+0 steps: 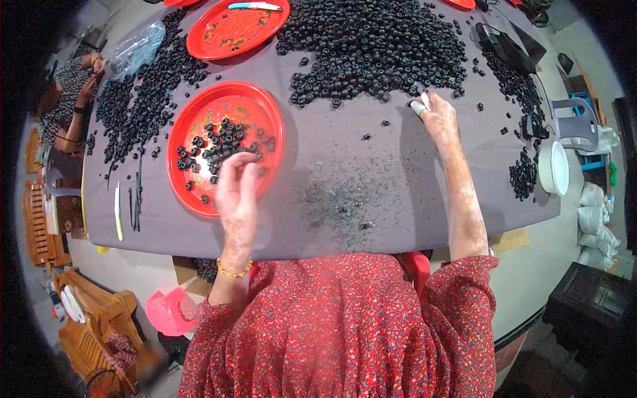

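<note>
- Evidently, black beads (378,50) looked light, hard; best pinched by rims.
- Left hand (237,196) hung spread above red tray (260,109), near edge.
- Right hand (438,118) sat beside pile; couldn't tell whether pinching.

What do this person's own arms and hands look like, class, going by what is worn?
Loose red sleeves with a small multicoloured print leave the forearms bare. A gold-coloured bracelet circles the left wrist; white finger coverings appear on the right hand.

Pale floor (541,262), wooden furniture (93,331) leftward, grey plastic chair (572,127) rightward
</note>
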Demonstrator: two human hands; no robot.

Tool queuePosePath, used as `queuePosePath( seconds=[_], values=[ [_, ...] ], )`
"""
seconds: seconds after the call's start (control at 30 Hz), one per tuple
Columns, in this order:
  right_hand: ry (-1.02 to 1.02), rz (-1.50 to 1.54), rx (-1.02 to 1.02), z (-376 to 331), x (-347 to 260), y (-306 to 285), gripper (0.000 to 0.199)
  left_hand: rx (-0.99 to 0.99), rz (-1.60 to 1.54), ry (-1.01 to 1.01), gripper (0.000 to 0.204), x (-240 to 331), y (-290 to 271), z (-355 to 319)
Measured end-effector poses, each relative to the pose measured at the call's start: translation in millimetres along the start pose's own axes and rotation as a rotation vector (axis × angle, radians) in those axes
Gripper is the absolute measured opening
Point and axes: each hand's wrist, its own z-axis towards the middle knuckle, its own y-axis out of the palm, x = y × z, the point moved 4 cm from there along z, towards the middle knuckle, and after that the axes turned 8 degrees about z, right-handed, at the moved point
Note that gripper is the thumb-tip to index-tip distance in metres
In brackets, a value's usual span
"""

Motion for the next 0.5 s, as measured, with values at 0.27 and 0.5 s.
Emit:
queuePosePath(
  seconds=[0.27, 0.5],
  values=[
    [-0.212, 0.386, -0.055, -96.4, -92.1, -11.0, 0.023, -0.277, -0.107, 0.014, 0.018, 15.8, 68.8, -18.4],
    [-0.288, 0.554, -0.24, -144.7, -137.9, -23.9, 0.019, -0.415, -0.046, 0.08, 0.018, 42.2, 76.5, -17.4]
  ],
)
